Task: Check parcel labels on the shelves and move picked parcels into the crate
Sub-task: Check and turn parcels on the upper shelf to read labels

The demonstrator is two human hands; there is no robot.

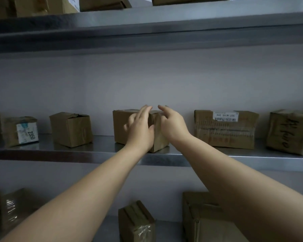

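Note:
A plain brown cardboard parcel [120, 127] stands at the middle of the metal shelf [87, 154], turned with one corner toward me. My left hand [140, 127] lies against its front face with straight fingers reaching up to the top edge. My right hand [171, 124] is at the parcel's right side, fingers loosely extended toward the top; whether it touches the box I cannot tell. No label shows on this parcel. The crate is out of view.
On the same shelf stand a parcel with a white "2350" label [23, 131], a plain parcel [71, 129], a barcode-labelled parcel [225, 129] and one with handwriting [289, 131]. More boxes sit on the shelf above [101, 3] and the shelf below [136, 222].

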